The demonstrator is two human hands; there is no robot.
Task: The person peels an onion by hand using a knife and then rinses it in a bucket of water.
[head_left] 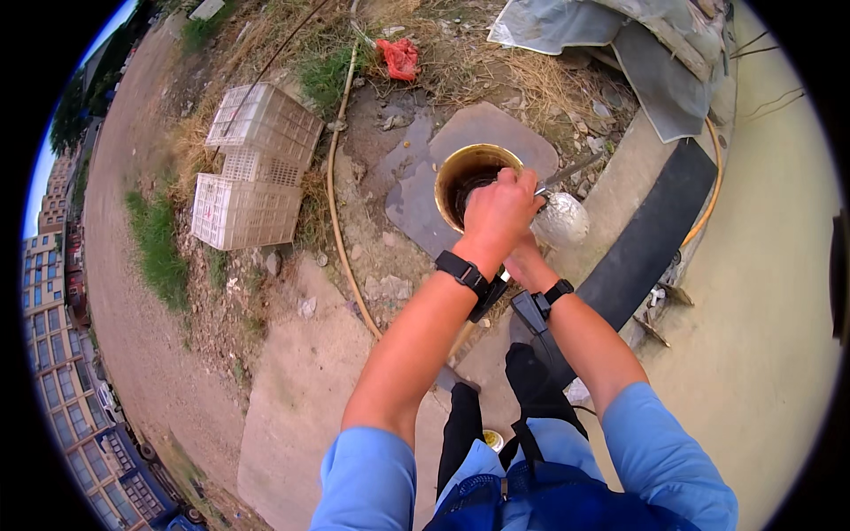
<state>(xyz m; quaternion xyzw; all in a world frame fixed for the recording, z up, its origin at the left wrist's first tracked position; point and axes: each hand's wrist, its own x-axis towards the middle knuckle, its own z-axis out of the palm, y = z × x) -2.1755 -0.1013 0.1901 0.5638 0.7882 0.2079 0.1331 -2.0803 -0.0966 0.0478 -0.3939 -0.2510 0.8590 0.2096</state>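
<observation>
A round pot point(444, 192) with a yellowish rim and a dark inside stands on a grey slab point(413, 205). My left hand point(500, 205) is closed at the pot's right rim, around the near end of a long grey rod point(574, 168) that points up and right. Below it, my right hand point(529, 263) is mostly covered by the left, so its fingers are hidden. Just right of both hands is a shiny, silver, rounded object point(561, 220); whether the right hand touches it is unclear.
White plastic crates point(251, 211) stand at the left. A yellow hose point(333, 190) runs along the ground past the slab. Up ahead lies a red plastic bag point(398, 59). To the right are a black strip point(655, 234) and grey sheets point(655, 80) beside a pale wall point(761, 292).
</observation>
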